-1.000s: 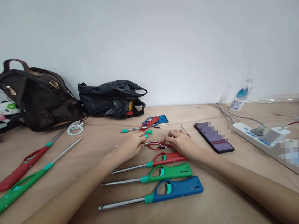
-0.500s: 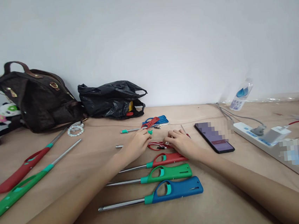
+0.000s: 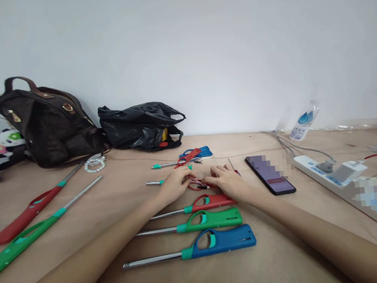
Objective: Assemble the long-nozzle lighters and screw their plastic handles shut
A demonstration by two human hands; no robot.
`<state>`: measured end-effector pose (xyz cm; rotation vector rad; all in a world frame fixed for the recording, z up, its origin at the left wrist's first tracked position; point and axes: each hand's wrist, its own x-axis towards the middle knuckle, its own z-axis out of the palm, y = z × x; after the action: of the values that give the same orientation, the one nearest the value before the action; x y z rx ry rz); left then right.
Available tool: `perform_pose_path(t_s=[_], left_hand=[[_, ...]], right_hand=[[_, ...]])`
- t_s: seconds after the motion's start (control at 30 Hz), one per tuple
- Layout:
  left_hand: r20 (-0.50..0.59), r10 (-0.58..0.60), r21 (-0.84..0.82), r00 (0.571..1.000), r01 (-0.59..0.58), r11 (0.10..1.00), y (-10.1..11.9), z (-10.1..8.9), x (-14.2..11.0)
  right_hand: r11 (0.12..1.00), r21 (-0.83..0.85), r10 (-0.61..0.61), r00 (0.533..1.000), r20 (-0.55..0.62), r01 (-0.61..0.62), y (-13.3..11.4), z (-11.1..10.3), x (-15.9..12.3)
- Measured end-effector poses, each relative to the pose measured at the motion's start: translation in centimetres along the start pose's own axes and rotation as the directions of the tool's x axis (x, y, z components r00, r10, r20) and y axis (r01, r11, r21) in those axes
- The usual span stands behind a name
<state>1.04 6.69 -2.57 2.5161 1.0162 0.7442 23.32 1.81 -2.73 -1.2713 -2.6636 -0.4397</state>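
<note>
Pointing left, apparently crosswise: metal tube (image 3: 153, 183)

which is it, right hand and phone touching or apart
Apart: in the head view, a strip of tan tabletop shows between the right hand and the phone.

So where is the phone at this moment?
In the head view, the phone lies flat, screen up, right of centre, with the right hand to its left and the white power strip to its right.
</note>
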Motion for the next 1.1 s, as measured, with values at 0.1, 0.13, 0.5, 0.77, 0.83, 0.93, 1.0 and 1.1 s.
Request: perform_pose_path(t_s=[0.1, 0.13, 0.5, 0.77, 0.83, 0.93, 1.0, 1.1], left_hand=[[-0.014, 0.016, 0.015, 1.000, -0.016, 1.000, 0.25, -0.06, 0.00], [-0.017, 0.028, 0.020, 0.999, -0.028, 0.999, 0.32, -0.08, -0.02], [0.029, 0.139, 0.171, 0.990, -0.142, 0.975, 0.30, 0.03, -0.21], [0.060, 0.183, 0.292, 0.981, -0.192, 0.937, 0.33, 0.12, -0.34], [0.059, 0.196, 0.307, 0.979, -0.205, 0.930, 0.25, 0.17, -0.33], [0.068, 0.200, 0.323, 0.977, -0.211, 0.923, 0.20, 0.18, -0.33], [0.078, 0.196, 0.340, 0.978, -0.210, 0.917, 0.21, 0.16, -0.30], [0.091, 0.194, 0.374, 0.977, -0.215, 0.902, 0.24, 0.13, -0.26]], right_hand=[[1.000, 0.000, -0.011, 1.000, 0.007, 0.011, -0.01, -0.08, 0.00], [1.000, 0.000, -0.015, 1.000, 0.009, 0.015, -0.01, -0.11, 0.01], [1.000, -0.015, 0.003, 1.000, 0.018, -0.003, -0.21, -0.30, 0.11], [0.999, -0.054, 0.004, 1.000, 0.028, -0.003, -0.45, -0.70, 0.18], [0.999, -0.049, 0.007, 1.000, 0.028, -0.006, -0.40, -0.66, 0.17], [0.999, -0.044, 0.009, 1.000, 0.024, -0.008, -0.34, -0.55, 0.17], [0.999, -0.052, 0.006, 1.000, 0.024, -0.004, -0.34, -0.53, 0.17], [0.998, -0.057, 0.012, 1.000, 0.021, -0.010, -0.39, -0.52, 0.16]])
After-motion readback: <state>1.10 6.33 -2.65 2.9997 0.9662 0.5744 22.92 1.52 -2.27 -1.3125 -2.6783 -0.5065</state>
